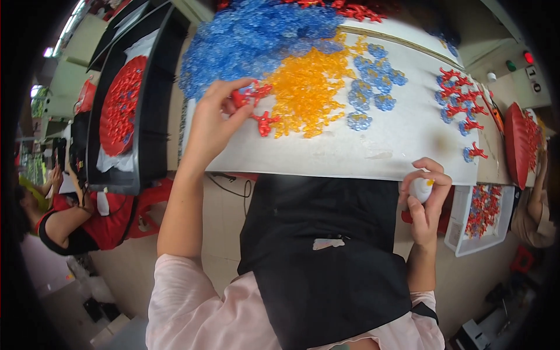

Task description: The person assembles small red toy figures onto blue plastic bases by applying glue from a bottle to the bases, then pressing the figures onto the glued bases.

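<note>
My left hand (219, 116) is closed at the near edge of the orange pile, its fingertips on a small red plastic figure (255, 92). Just below it, another red figure (264, 124) lies on the white worktop (385, 157). Over the front edge of the worktop, my right hand (430, 204) is wrapped round a small white squeeze bottle (419, 189) with a yellow tip. Clear orange pieces (309, 93) make a heap in the middle. To their right sit several clear blue pieces (376, 79) with orange bits in some.
A big heap of clear blue pieces (233, 55) covers the far left. Red figures on blue bases (461, 96) stand at the right. Trays of red pieces include a black crate (143, 116) at left and a white bin (461, 244) at right. Other people sit on both sides.
</note>
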Available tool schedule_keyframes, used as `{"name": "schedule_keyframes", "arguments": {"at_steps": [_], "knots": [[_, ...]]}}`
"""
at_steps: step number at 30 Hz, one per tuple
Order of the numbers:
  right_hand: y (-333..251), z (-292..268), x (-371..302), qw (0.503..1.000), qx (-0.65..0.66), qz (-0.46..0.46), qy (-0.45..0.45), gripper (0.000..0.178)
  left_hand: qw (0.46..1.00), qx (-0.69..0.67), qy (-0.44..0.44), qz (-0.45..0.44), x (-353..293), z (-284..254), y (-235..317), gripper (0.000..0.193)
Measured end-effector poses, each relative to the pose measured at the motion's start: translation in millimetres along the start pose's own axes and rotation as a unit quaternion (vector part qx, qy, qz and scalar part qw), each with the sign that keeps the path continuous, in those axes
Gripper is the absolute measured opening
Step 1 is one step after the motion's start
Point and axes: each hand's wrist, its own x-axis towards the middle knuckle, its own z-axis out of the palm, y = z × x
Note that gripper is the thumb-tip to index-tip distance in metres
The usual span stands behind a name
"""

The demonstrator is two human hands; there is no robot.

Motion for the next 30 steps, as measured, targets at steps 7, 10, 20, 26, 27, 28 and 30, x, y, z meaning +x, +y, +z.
{"name": "schedule_keyframes", "arguments": {"at_steps": [7,10,20,26,27,28,30], "knots": [[-24.2,7.0,12.8,0.998,-0.063,-0.015,0.023,0.034,0.876,-0.472,0.005,-0.104,-13.5,40.9,29.2,0.021],[-25.1,5.9,12.1,0.993,0.008,-0.064,0.096,0.036,0.785,-0.589,-0.084,-0.170,-17.4,62.4,59.0,0.022],[-33.8,10.2,26.1,0.970,-0.059,-0.209,0.112,0.047,0.828,-0.527,-0.124,-0.145,-30.4,83.6,75.6,0.027],[-36.3,17.8,25.1,0.960,-0.138,-0.237,0.060,0.047,0.875,-0.460,-0.104,-0.106,-33.7,83.6,77.9,0.024],[-36.2,18.3,24.6,0.957,-0.152,-0.239,0.059,0.047,0.876,-0.461,-0.100,-0.097,-33.8,83.9,77.7,0.025],[-36.6,18.0,24.2,0.958,-0.151,-0.238,0.060,0.047,0.877,-0.460,-0.101,-0.098,-33.7,84.2,77.7,0.025],[-38.6,17.5,23.9,0.959,-0.168,-0.225,0.049,0.047,0.879,-0.459,-0.098,-0.087,-33.5,84.4,77.6,0.024]]}}
